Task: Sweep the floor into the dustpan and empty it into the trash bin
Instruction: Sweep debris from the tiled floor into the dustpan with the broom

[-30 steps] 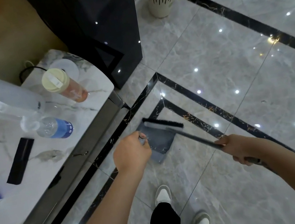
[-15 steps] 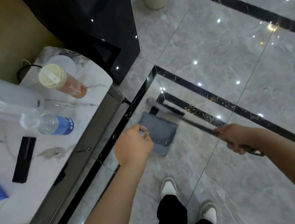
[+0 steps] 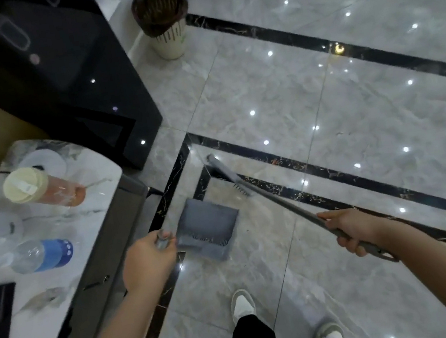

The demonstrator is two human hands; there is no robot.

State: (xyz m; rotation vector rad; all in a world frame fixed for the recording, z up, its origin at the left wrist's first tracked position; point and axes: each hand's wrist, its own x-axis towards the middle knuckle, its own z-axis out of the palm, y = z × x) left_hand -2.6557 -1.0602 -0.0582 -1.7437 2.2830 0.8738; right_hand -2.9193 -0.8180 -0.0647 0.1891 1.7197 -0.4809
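A grey dustpan (image 3: 208, 227) stands on the glossy grey floor just ahead of my feet. My left hand (image 3: 148, 259) grips the top of its upright handle. My right hand (image 3: 350, 231) is curled round the long grey handle of the broom (image 3: 278, 204). The broom head (image 3: 224, 173) lies on the floor beyond the dustpan, near the corner of the black floor inlay. The trash bin (image 3: 163, 22), white with a dark liner, stands far ahead against the wall beside a black cabinet.
A marble-topped table (image 3: 59, 290) runs along my left with an orange bottle (image 3: 42, 188), a blue-labelled water bottle (image 3: 43, 255), a white appliance and a black flat object. A tall black cabinet (image 3: 77, 84) stands behind it. My white shoes (image 3: 241, 305) are below the dustpan.
The broom head has swung away from the dustpan's mouth toward the far corner of the inlay. The view has tilted up, showing the whole trash bin. My left hand keeps holding the dustpan handle.
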